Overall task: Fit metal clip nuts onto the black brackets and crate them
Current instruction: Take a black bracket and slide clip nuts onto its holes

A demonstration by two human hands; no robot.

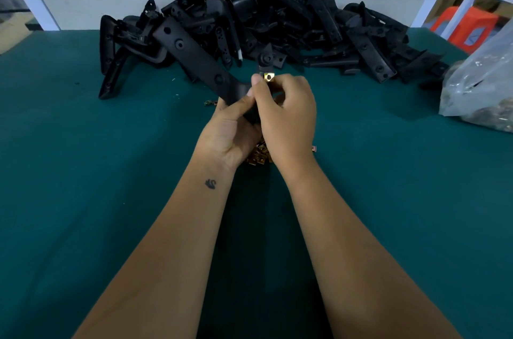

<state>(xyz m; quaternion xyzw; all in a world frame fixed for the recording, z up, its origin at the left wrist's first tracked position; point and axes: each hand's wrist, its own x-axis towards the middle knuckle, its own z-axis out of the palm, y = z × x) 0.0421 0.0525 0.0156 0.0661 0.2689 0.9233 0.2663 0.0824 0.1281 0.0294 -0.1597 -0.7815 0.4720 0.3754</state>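
A long black bracket (191,56) is held up over the middle of the green table, its far end slanting up to the left. My left hand (229,130) grips its near end from below. My right hand (286,113) pinches a gold metal clip nut (268,77) at the bracket's upper tab, thumb and fingers curled round it. A small heap of gold clip nuts (258,155) lies on the table under my hands, mostly hidden by them.
A big pile of black brackets (277,19) lies along the back of the green table (83,172) against the wall. At the right edge a clear plastic bag (480,88) holds small metal parts. An orange stool (463,24) stands beyond the table's right corner.
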